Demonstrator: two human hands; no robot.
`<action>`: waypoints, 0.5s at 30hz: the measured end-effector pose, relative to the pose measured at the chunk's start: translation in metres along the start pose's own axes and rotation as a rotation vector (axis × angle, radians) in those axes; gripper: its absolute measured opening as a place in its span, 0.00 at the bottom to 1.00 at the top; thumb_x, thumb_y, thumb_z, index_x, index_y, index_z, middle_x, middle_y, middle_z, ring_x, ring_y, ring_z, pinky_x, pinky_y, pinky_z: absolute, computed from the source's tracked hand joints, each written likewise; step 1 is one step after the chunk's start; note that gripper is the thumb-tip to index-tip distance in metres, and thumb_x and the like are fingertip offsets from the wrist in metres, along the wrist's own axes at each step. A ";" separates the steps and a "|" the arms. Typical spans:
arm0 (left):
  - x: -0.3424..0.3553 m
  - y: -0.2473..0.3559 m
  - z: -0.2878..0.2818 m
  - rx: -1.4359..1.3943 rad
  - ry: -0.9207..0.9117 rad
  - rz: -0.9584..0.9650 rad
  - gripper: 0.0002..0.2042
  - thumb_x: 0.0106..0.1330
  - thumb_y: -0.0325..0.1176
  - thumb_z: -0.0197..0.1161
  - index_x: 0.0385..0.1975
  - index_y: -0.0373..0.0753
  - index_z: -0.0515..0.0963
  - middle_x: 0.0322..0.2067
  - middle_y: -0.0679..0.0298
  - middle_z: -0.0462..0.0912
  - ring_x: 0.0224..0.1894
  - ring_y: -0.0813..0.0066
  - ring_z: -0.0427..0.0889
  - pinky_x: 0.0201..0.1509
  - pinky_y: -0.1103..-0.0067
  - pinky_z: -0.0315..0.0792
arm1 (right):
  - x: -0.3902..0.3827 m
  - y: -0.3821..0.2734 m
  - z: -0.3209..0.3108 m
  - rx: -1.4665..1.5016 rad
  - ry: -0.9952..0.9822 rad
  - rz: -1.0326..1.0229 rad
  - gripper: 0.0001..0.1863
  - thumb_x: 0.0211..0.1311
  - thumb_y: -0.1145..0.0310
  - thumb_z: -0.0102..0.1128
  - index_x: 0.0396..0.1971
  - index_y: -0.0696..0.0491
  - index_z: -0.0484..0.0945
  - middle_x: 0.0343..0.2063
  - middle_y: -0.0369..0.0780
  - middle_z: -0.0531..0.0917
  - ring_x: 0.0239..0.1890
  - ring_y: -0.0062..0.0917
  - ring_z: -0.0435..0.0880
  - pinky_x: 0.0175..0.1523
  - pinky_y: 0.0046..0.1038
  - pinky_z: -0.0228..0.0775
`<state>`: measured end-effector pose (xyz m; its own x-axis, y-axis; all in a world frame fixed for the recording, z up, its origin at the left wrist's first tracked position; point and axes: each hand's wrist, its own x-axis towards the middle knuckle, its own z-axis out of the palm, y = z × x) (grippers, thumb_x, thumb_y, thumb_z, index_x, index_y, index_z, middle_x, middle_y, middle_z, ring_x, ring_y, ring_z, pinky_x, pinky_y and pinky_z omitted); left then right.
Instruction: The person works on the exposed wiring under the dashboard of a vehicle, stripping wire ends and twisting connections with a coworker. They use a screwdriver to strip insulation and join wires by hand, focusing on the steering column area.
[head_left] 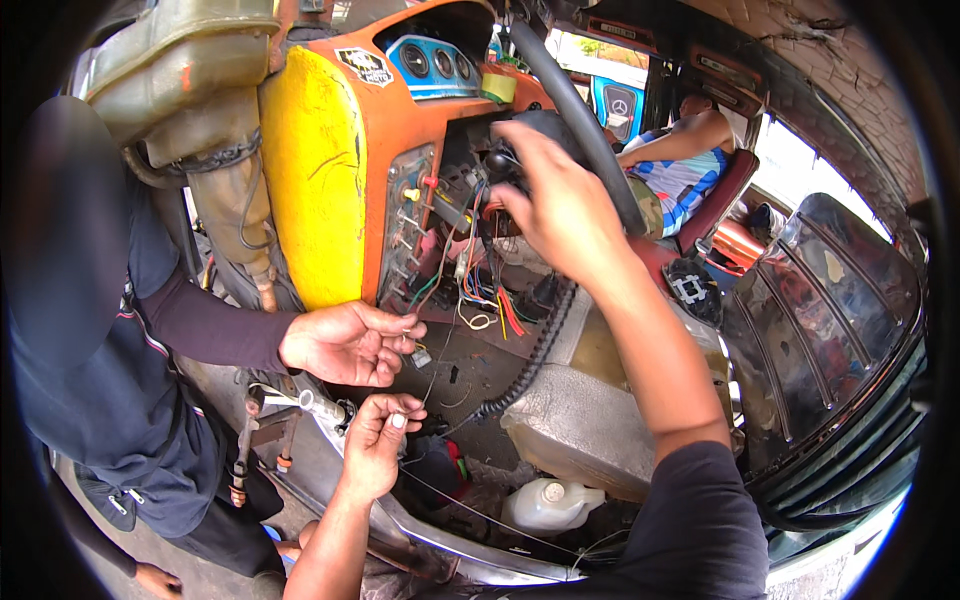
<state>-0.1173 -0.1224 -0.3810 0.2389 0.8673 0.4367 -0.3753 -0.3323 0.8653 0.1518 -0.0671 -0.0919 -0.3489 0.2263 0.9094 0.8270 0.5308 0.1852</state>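
My left hand [376,445] is low in the middle, thumb and finger pinched on a thin wire [430,385] that runs up toward the dashboard. My right hand [565,215] is raised beside the steering wheel [585,120], its fingers apart and slightly blurred. Behind those fingers is a black knob [500,160] near the steering column. A bundle of coloured wires [485,285] hangs loose below the column. Just above my left hand, a co-worker's hand [350,342] in a dark sleeve is palm up, fingertips together near a wire end.
The orange and yellow dash panel [315,180] carries a row of switches [408,220]. A black corrugated hose [530,370] crosses beside the grey engine cover [575,430]. A white jug [553,505] lies near the sill. Another person [685,165] sits at the far right.
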 end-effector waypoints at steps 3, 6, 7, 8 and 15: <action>0.000 0.001 -0.004 -0.005 0.020 0.019 0.07 0.85 0.37 0.60 0.49 0.42 0.72 0.55 0.58 0.83 0.55 0.66 0.86 0.60 0.68 0.82 | -0.044 0.000 -0.046 0.424 -0.118 0.424 0.09 0.83 0.64 0.56 0.48 0.55 0.77 0.39 0.47 0.88 0.33 0.37 0.91 0.38 0.35 0.85; -0.001 0.002 -0.006 -0.014 0.046 0.024 0.07 0.85 0.37 0.60 0.49 0.41 0.73 0.55 0.57 0.83 0.55 0.66 0.86 0.60 0.68 0.83 | -0.082 0.025 -0.038 0.814 -0.580 1.018 0.10 0.84 0.62 0.56 0.44 0.53 0.78 0.30 0.36 0.84 0.20 0.18 0.83 0.23 0.21 0.75; -0.001 0.002 -0.006 -0.012 0.050 0.022 0.07 0.85 0.37 0.60 0.49 0.41 0.73 0.55 0.57 0.83 0.55 0.66 0.86 0.60 0.68 0.83 | -0.096 0.031 -0.025 0.947 -0.657 1.104 0.10 0.83 0.62 0.57 0.45 0.53 0.78 0.30 0.36 0.85 0.21 0.19 0.83 0.23 0.23 0.76; -0.001 0.002 -0.006 -0.024 0.051 0.024 0.07 0.85 0.37 0.60 0.49 0.41 0.73 0.55 0.57 0.83 0.55 0.66 0.86 0.59 0.69 0.83 | -0.110 0.037 -0.012 0.987 -0.732 1.253 0.10 0.83 0.62 0.59 0.45 0.53 0.79 0.30 0.36 0.85 0.21 0.20 0.84 0.24 0.24 0.78; -0.002 0.001 -0.002 -0.039 0.045 0.000 0.07 0.85 0.36 0.60 0.48 0.41 0.73 0.55 0.58 0.83 0.55 0.66 0.86 0.59 0.69 0.83 | -0.162 0.050 0.048 1.337 -0.889 1.380 0.24 0.81 0.60 0.62 0.70 0.50 0.71 0.35 0.39 0.85 0.28 0.25 0.85 0.27 0.29 0.76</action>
<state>-0.1204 -0.1240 -0.3818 0.1991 0.8832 0.4246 -0.4102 -0.3184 0.8546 0.2286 -0.0380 -0.2473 -0.3367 0.9053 -0.2590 0.0721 -0.2494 -0.9657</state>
